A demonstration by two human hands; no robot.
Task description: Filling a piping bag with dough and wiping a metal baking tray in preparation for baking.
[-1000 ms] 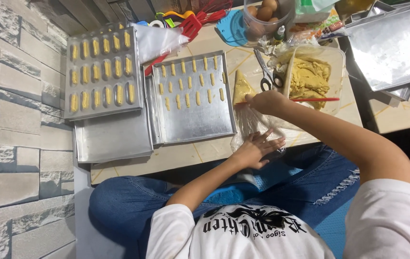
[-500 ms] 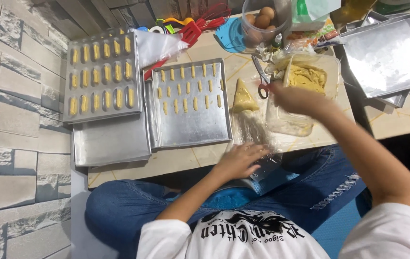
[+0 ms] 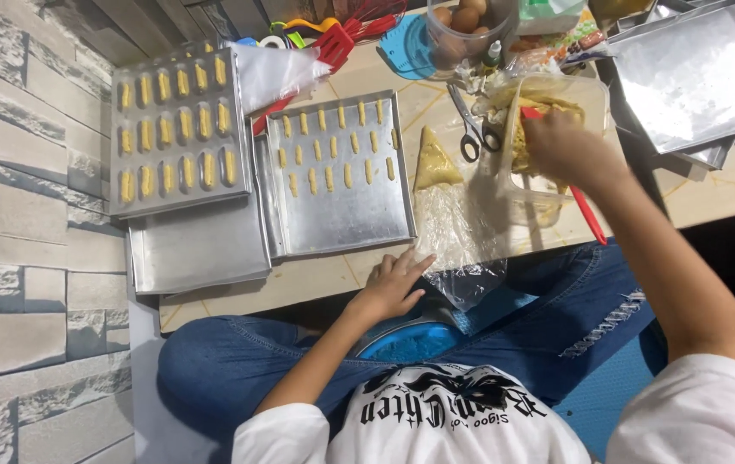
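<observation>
We see our right hand (image 3: 567, 146) closed around a red spatula (image 3: 586, 210), working it in the clear plastic tub of yellow dough (image 3: 548, 185) near the table's (image 3: 316, 288) right end. Our left hand (image 3: 393, 282) lies flat, fingers spread, at the table's near edge, touching the plastic piping bag (image 3: 453, 219) with dough in its tip. Scissors (image 3: 470, 129) lie just beyond the bag; a baking tray (image 3: 341, 219) of piped dough strips sits left of it.

Single head-worn view, steeply downward and close over lap, hands and low table (image 3: 316, 288) edge
</observation>
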